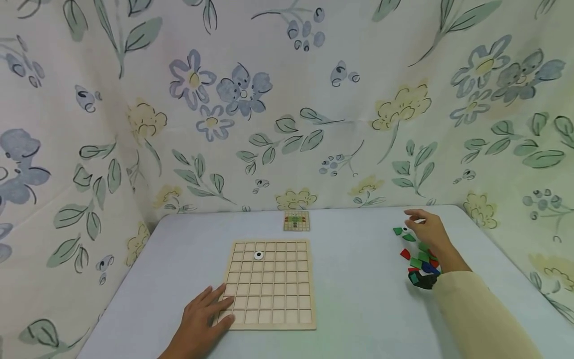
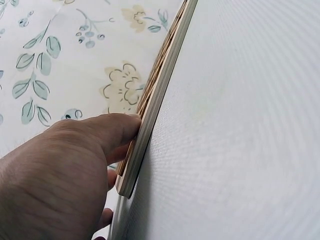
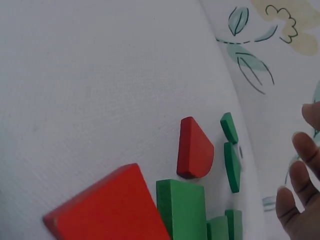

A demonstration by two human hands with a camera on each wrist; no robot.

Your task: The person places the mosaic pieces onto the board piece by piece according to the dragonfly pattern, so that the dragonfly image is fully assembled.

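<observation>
A wooden grid board (image 1: 272, 289) lies on the table with a round white eye piece (image 1: 258, 255) in an upper cell. My left hand (image 1: 200, 316) rests spread on the board's lower left corner; in the left wrist view its fingers touch the board's edge (image 2: 159, 102). At the right, my right hand (image 1: 429, 230) hovers over loose pieces with relaxed fingers, holding nothing visible. Beneath its fingertips is a second eye piece (image 1: 405, 229), beside two green pieces (image 1: 409, 238). A red piece (image 3: 194, 150) with a curved edge stands out in the right wrist view.
Behind the board lies a small picture card (image 1: 296, 221) with a coloured pattern on a grid. Red, green, blue and black pieces (image 1: 421, 280) are heaped near the right forearm, partly hidden by the sleeve. Floral cloth (image 1: 287, 99) surrounds the white table (image 1: 354, 279).
</observation>
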